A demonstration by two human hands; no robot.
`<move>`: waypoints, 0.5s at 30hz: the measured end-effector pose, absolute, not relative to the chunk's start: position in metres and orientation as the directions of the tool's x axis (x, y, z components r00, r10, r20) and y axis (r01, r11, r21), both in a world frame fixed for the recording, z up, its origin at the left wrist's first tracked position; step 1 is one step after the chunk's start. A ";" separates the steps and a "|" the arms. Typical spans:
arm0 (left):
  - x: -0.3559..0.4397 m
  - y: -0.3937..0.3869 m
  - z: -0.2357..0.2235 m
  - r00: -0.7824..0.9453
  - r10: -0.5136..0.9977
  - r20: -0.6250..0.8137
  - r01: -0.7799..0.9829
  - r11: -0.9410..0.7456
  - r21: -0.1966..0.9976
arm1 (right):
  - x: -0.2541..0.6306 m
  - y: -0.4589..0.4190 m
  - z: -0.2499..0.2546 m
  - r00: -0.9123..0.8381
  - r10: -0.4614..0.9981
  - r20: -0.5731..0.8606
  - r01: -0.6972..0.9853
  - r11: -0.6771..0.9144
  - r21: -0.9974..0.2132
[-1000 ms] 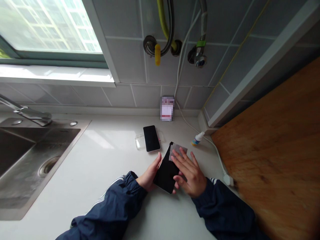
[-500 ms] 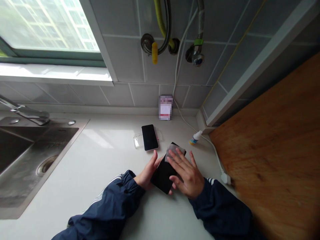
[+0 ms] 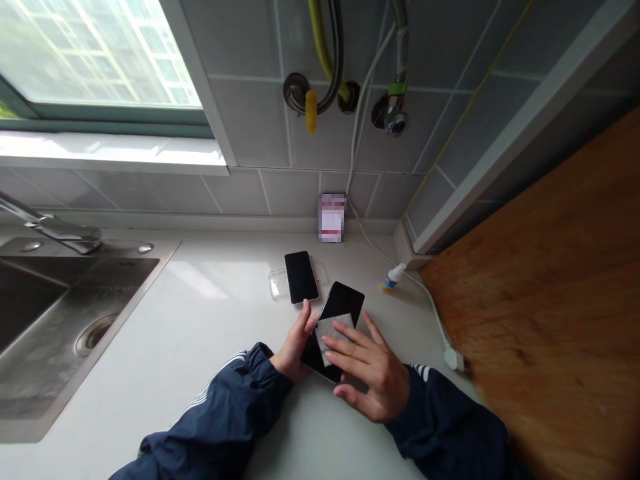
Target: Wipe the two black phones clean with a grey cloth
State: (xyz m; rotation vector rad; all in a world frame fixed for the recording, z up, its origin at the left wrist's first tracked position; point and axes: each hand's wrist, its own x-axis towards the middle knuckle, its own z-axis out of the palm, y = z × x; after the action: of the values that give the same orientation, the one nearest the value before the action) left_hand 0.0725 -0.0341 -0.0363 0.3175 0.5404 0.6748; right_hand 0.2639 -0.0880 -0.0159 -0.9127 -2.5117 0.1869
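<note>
A black phone (image 3: 344, 302) lies screen up on the white counter (image 3: 210, 333). My left hand (image 3: 296, 343) grips its near left edge and steadies it. My right hand (image 3: 370, 367) lies flat with its fingers spread and presses a small grey cloth (image 3: 334, 331) onto the near half of the screen. A second black phone (image 3: 301, 277) rests on a clear case (image 3: 275, 282) a little beyond my left hand.
A steel sink (image 3: 55, 320) with a tap (image 3: 55, 230) fills the left. A small white bottle (image 3: 393, 277) and a white cable with its plug (image 3: 453, 359) lie at the right, next to a wooden board (image 3: 550, 300). A small box (image 3: 332, 217) stands against the tiled wall.
My right hand has slid the grey cloth from the far end of the phone's screen toward me, leaving the far half of the screen bare. My left hand has kept its hold.
</note>
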 end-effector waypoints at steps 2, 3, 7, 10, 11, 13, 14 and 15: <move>0.072 -0.033 -0.037 0.646 0.667 -0.370 -0.511 0.739 0.439 | 0.262 -0.090 -0.013 -0.687 0.605 0.402 0.525 0.796 -0.302; 0.072 -0.033 -0.037 0.647 0.669 -0.367 -0.516 0.738 0.435 | 0.262 -0.090 -0.014 -0.686 0.598 0.415 0.511 0.802 -0.310; 0.073 -0.034 -0.036 0.656 0.663 -0.360 -0.517 0.743 0.425 | 0.263 -0.088 -0.020 -0.646 0.622 0.441 0.549 0.781 -0.297; 0.072 -0.034 -0.033 0.678 0.645 -0.352 -0.498 0.756 0.425 | 0.266 -0.083 -0.028 -0.585 0.682 0.440 0.637 0.722 -0.271; 0.071 -0.034 -0.031 0.692 0.626 -0.359 -0.476 0.770 0.425 | 0.267 -0.081 -0.031 -0.558 0.706 0.436 0.669 0.694 -0.267; 0.071 -0.034 -0.029 0.712 0.588 -0.383 -0.431 0.797 0.422 | 0.268 -0.079 -0.035 -0.512 0.752 0.416 0.723 0.638 -0.264; 0.070 -0.034 -0.028 0.714 0.581 -0.391 -0.421 0.802 0.422 | 0.268 -0.078 -0.037 -0.495 0.769 0.403 0.742 0.616 -0.264; 0.070 -0.034 -0.027 0.711 0.583 -0.392 -0.424 0.801 0.423 | 0.269 -0.077 -0.038 -0.485 0.781 0.393 0.755 0.601 -0.264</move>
State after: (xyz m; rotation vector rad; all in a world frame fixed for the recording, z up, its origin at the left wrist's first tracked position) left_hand 0.0701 -0.0344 -0.0271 0.3146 0.5380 0.5688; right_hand 0.2687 -0.0772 -0.0378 -1.2187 -2.3538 0.0758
